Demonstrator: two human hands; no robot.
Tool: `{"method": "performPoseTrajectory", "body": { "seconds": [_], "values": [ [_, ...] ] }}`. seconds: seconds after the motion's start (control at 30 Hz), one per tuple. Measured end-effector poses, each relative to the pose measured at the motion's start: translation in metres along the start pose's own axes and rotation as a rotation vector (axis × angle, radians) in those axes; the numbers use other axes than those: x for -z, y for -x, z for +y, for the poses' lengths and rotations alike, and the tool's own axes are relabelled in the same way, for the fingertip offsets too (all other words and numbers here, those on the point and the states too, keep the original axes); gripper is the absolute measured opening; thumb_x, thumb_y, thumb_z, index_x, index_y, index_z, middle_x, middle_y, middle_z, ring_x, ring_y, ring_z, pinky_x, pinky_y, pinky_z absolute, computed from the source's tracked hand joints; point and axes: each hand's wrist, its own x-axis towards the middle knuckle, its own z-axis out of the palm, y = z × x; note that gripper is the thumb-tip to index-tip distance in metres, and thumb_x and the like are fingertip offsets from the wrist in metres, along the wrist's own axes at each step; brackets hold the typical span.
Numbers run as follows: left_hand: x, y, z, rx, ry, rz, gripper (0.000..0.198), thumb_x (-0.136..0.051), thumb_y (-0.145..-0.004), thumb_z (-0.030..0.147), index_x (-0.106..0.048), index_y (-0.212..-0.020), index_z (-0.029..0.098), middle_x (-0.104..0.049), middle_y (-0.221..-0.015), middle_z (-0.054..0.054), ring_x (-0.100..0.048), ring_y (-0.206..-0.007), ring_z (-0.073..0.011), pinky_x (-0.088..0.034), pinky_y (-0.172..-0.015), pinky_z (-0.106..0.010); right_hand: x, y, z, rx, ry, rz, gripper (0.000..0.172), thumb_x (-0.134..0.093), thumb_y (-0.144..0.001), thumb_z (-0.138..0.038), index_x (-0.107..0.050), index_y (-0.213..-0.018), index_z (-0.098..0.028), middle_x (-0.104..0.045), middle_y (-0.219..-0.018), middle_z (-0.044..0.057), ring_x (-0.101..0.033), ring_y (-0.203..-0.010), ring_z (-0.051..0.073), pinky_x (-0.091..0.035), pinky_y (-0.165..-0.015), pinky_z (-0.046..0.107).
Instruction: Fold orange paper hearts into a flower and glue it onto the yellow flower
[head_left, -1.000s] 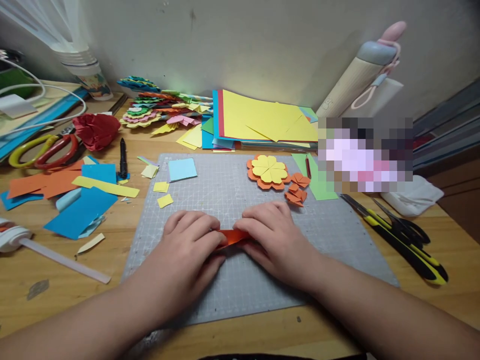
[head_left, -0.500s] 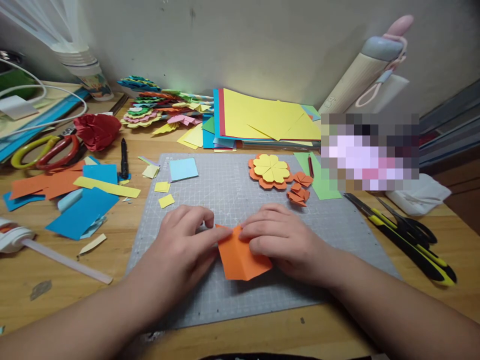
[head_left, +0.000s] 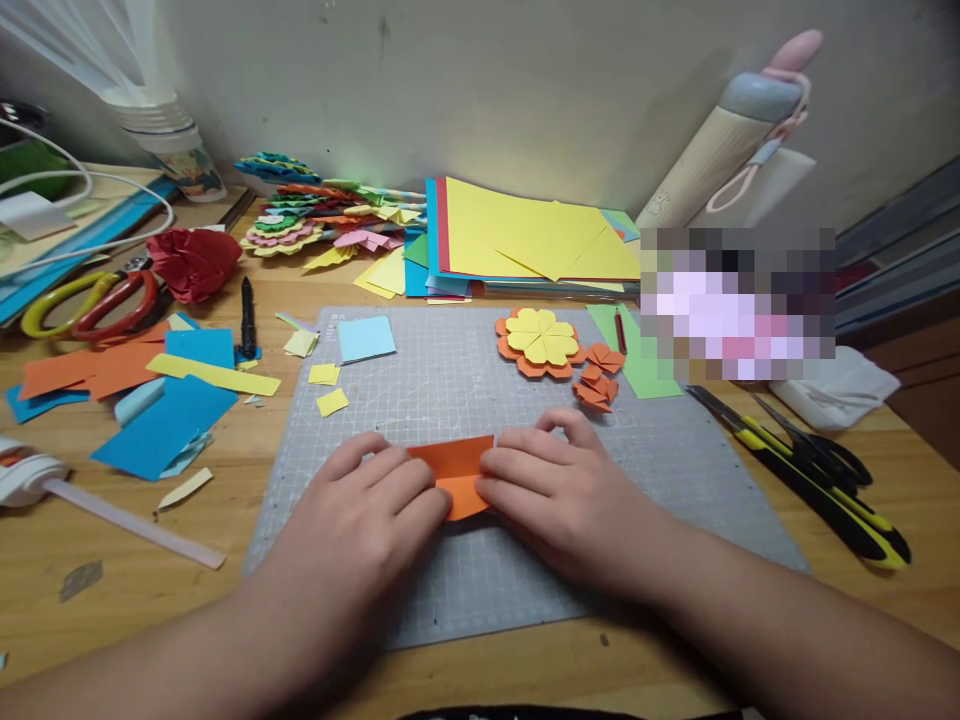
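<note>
Where the two bare hands meet, an orange sheet (head_left: 459, 458) is held over the grey cutting mat (head_left: 480, 595), near the middle of the mat's width; whether its underside touches the mat cannot be told. A crease runs across the sheet from side to side, its far panel raised and its near panel sloping toward the person. The left hand (head_left: 371, 510) is closed on the left end, the right hand (head_left: 566, 490) on the right end; the thumbs are largely hidden.

Beyond the right hand lie a yellow-and-orange paper flower (head_left: 541, 338) and, just beside it, small orange folded pieces (head_left: 597, 390). A red-brown pencil (head_left: 619, 330) rests on green paper (head_left: 641, 362) at the mat's far right corner. Beyond the left hand are a light blue square (head_left: 366, 339) and small yellow squares (head_left: 331, 402).

To the right of the mat, a black-and-yellow utility knife (head_left: 814, 490) lies alongside black-handled scissors (head_left: 840, 462). To the left, blue paper (head_left: 166, 425), orange strips (head_left: 97, 362) and a black pen (head_left: 247, 318) lie on the wooden table (head_left: 247, 620). Along the wall, paper flowers (head_left: 289, 230) lie left of a stack of coloured paper (head_left: 517, 230), with a pale bottle (head_left: 694, 155) tilted at the right.
</note>
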Motion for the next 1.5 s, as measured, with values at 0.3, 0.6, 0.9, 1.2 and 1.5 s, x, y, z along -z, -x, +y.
{"method": "performPoseTrajectory", "body": {
  "seconds": [0.3,0.6,0.9,1.2,1.5],
  "values": [
    [0.000,0.002,-0.002,0.224,0.255,-0.082,0.011,-0.063,-0.085,0.029,-0.070,-0.077,0.025,-0.062,-0.074,0.002,-0.055,-0.072,-0.0166,-0.037,-0.078,-0.037,0.005,-0.004,-0.002,-0.194,-0.292,-0.111,0.017,-0.056,-0.091,-0.029,-0.069,-0.090,-0.018,-0.063,-0.092,0.005,-0.055,-0.088,0.019,-0.033,-0.079,0.036],
    [0.004,0.003,-0.004,0.256,0.275,-0.154,0.013,-0.070,-0.077,0.025,-0.065,-0.090,0.024,-0.066,-0.083,0.002,-0.058,-0.078,-0.0192,-0.039,-0.078,-0.038,0.005,-0.003,0.002,-0.231,-0.332,-0.187,0.014,-0.069,-0.083,-0.031,-0.063,-0.090,-0.020,-0.061,-0.099,0.003,-0.054,-0.096,0.020,-0.031,-0.083,0.037],
    [0.008,0.002,-0.009,0.327,0.265,-0.223,0.034,-0.073,-0.072,0.029,-0.057,-0.102,0.023,-0.061,-0.100,-0.003,-0.054,-0.093,-0.0269,-0.041,-0.082,-0.045,0.004,-0.004,0.002,-0.288,-0.355,-0.202,0.031,-0.072,-0.079,-0.030,-0.058,-0.104,-0.018,-0.062,-0.105,0.006,-0.053,-0.101,0.023,-0.033,-0.088,0.039],
    [0.008,-0.001,-0.005,0.342,0.303,-0.178,0.024,-0.069,-0.078,0.034,-0.055,-0.092,0.020,-0.061,-0.087,-0.002,-0.053,-0.083,-0.0235,-0.039,-0.076,-0.040,0.006,-0.003,0.000,-0.245,-0.301,-0.159,0.017,-0.063,-0.087,-0.029,-0.062,-0.101,-0.019,-0.063,-0.099,0.006,-0.054,-0.096,0.022,-0.032,-0.086,0.040],
    [0.005,-0.001,-0.007,0.350,0.367,-0.207,0.015,-0.062,-0.085,0.030,-0.066,-0.072,0.024,-0.063,-0.076,0.003,-0.056,-0.075,-0.0174,-0.034,-0.076,-0.036,0.002,-0.001,-0.003,-0.309,-0.363,-0.102,0.010,-0.062,-0.088,-0.022,-0.068,-0.080,-0.020,-0.061,-0.091,0.002,-0.055,-0.090,0.018,-0.032,-0.083,0.037]
  ]
}}
